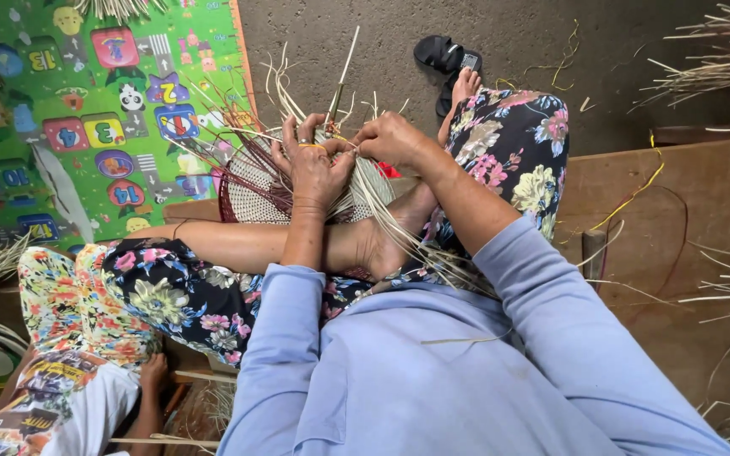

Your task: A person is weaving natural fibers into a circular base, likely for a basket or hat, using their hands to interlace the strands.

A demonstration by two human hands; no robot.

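Between the person's raised knees, propped against a bare foot, sits a half-woven basket (255, 181), its pale, tightly woven round base facing up and dark reddish ribs fanning out around the rim. Both hands meet at its upper edge. The left hand (314, 169) has its fingers closed around a bunch of pale strips (382, 211) and the basket's edge, a thin yellow band showing across one finger. The right hand (390, 139) is curled shut, pinching a strand just beside the left.

Judging by its look, the basket is light and fairly springy: the woven base seems firm enough to grip by the rim, while the loose strips are thin, flexible and smooth, likely to slip or kink if bent sharply. The sticking-up rib ends look stiff and could snap; a grip near where a strip enters the weave seems safest.

As a container the basket holds nothing; it is only a shallow disc so far. More loose strips (711, 72) lie on the concrete floor (509, 34), near a black sandal (441, 52). A colourful number mat (86, 110) lies to the left.
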